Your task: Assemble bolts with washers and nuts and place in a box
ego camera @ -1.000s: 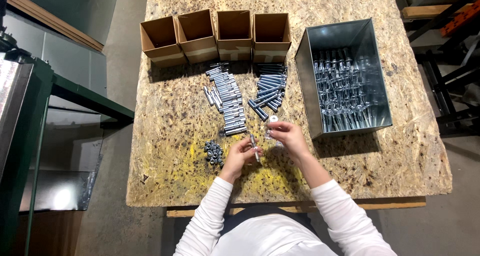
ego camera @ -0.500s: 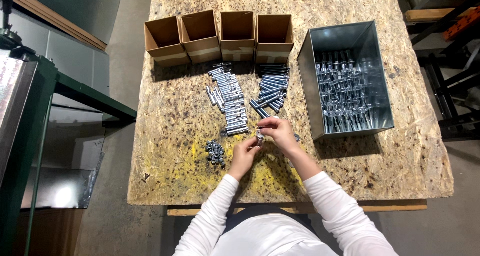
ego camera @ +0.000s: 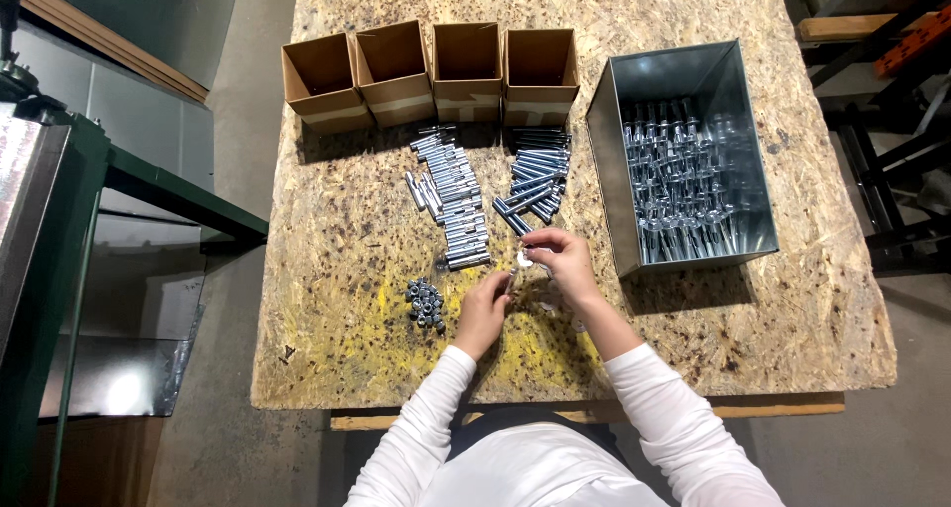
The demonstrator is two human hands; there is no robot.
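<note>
My left hand (ego camera: 483,311) rests on the chipboard table (ego camera: 347,269) and pinches a short silver bolt (ego camera: 509,283) at its fingertips. Just above it, my right hand (ego camera: 563,259) holds a small round silver washer (ego camera: 524,259) close to the bolt's end. The two hands almost touch. A little pile of dark nuts (ego camera: 424,303) lies left of my left hand. Beyond the hands lie two heaps of silver bolts, one on the left (ego camera: 454,200) and one on the right (ego camera: 535,175).
Several open cardboard boxes (ego camera: 466,61) stand in a row at the far side of the table. A galvanised metal bin (ego camera: 604,160) holding many bolts stands at the right. A green metal frame (ego camera: 149,185) is off the table's left edge.
My right hand has come down and left towards my left hand, bringing the washer to the bolt. The view has shifted slightly.
</note>
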